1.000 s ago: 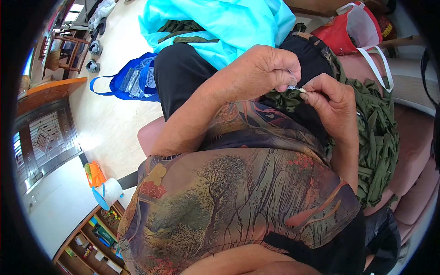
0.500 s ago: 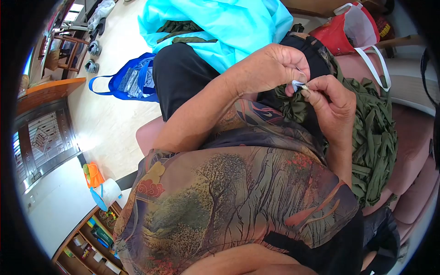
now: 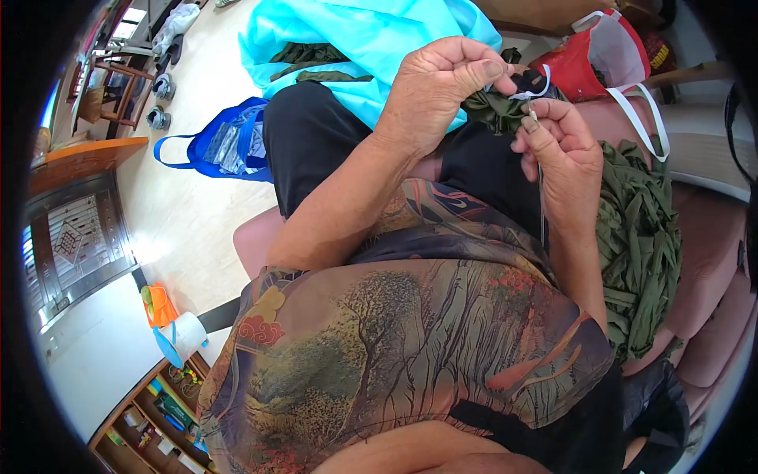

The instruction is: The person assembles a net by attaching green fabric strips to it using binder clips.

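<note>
My left hand (image 3: 442, 91) is raised over my lap with thumb and forefinger pinched together beside a narrow white strip (image 3: 524, 95); what lies between the fingertips is hidden. Just under them is a bunched piece of dark green cloth (image 3: 491, 109). My right hand (image 3: 559, 146), lower and to the right, pinches a small pale, thin piece (image 3: 534, 116) between thumb and forefinger. A thin dark cord (image 3: 542, 201) hangs below my right hand. The two hands are a short way apart.
A heap of green cloth (image 3: 638, 253) lies on the pink seat (image 3: 699, 237) at right. Beyond my knees is a turquoise sheet (image 3: 375, 39) with green cloth on it. A red bag (image 3: 572, 67) stands back right, a blue bag (image 3: 213, 146) on the floor at left.
My left hand has moved up and left, away from my right hand, which has shifted slightly left. The white strip and the hanging cord now show more clearly, and the bunched green cloth is higher.
</note>
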`<state>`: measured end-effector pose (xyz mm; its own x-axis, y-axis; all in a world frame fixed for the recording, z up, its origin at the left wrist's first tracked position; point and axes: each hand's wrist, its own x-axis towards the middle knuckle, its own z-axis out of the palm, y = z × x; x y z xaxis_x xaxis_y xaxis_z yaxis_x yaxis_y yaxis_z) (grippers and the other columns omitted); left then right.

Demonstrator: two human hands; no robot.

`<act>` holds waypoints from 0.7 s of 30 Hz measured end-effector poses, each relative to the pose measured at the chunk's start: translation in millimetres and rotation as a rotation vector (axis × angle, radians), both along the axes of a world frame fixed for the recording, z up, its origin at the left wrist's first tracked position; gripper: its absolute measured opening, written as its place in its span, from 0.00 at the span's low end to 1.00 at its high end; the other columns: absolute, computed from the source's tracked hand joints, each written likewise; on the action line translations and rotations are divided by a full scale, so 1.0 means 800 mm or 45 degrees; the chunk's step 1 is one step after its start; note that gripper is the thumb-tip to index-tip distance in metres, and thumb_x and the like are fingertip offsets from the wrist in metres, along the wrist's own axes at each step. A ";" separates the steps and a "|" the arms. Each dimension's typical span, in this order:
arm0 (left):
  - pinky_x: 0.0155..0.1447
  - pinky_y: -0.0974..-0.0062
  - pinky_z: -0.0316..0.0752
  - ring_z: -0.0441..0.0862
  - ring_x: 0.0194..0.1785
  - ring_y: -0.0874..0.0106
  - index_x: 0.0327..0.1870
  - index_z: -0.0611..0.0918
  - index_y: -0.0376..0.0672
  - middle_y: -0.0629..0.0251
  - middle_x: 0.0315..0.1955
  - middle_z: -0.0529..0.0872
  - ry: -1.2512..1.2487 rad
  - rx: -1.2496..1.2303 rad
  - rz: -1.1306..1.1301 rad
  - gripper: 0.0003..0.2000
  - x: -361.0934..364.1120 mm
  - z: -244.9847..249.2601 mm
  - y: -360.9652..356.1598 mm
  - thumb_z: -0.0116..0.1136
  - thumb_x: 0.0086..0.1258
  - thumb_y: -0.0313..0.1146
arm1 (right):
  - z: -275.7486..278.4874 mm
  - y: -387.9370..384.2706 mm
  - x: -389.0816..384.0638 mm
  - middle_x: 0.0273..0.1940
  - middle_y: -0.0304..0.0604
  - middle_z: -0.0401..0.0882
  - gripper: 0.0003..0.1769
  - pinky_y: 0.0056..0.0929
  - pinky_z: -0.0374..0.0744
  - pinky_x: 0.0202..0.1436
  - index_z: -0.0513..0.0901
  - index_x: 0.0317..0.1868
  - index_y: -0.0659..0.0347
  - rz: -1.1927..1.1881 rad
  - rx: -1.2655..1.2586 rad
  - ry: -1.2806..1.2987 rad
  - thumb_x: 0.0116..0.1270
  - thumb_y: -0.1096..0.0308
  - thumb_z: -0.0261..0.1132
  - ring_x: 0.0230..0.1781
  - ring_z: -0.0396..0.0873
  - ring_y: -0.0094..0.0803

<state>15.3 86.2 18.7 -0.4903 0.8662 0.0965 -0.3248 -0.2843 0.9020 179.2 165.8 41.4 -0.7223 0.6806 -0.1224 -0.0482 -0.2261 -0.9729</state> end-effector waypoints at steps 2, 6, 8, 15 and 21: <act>0.62 0.70 0.74 0.83 0.54 0.67 0.40 0.84 0.36 0.56 0.43 0.87 0.019 -0.046 0.011 0.06 0.002 0.006 -0.003 0.63 0.69 0.29 | -0.002 0.000 -0.008 0.33 0.38 0.83 0.12 0.15 0.76 0.34 0.78 0.47 0.66 -0.018 0.087 0.073 0.64 0.80 0.66 0.30 0.77 0.17; 0.62 0.71 0.73 0.81 0.55 0.69 0.38 0.86 0.36 0.54 0.57 0.80 0.245 0.027 -0.105 0.04 0.005 0.005 -0.004 0.64 0.68 0.27 | -0.003 0.004 -0.014 0.40 0.38 0.84 0.16 0.16 0.77 0.44 0.79 0.50 0.67 0.031 0.118 0.081 0.62 0.81 0.69 0.39 0.79 0.17; 0.61 0.73 0.73 0.80 0.54 0.70 0.37 0.86 0.36 0.54 0.61 0.77 0.226 0.123 -0.128 0.04 0.012 0.007 -0.002 0.64 0.66 0.26 | -0.005 0.006 -0.016 0.41 0.37 0.84 0.16 0.16 0.77 0.46 0.80 0.50 0.67 0.080 0.107 0.110 0.61 0.80 0.70 0.41 0.80 0.18; 0.65 0.74 0.71 0.77 0.60 0.69 0.39 0.86 0.34 0.54 0.58 0.79 -0.064 -0.067 -0.224 0.05 0.016 0.006 -0.005 0.65 0.65 0.25 | -0.014 0.005 -0.021 0.31 0.28 0.80 0.09 0.12 0.73 0.33 0.83 0.44 0.66 -0.002 0.139 0.055 0.63 0.76 0.70 0.29 0.75 0.13; 0.65 0.73 0.71 0.77 0.61 0.70 0.56 0.78 0.36 0.57 0.56 0.81 0.027 -0.047 -0.136 0.19 0.034 0.001 -0.017 0.66 0.64 0.24 | -0.016 0.008 -0.013 0.23 0.26 0.74 0.05 0.13 0.61 0.23 0.83 0.36 0.62 -0.091 -0.021 -0.030 0.65 0.69 0.69 0.21 0.66 0.11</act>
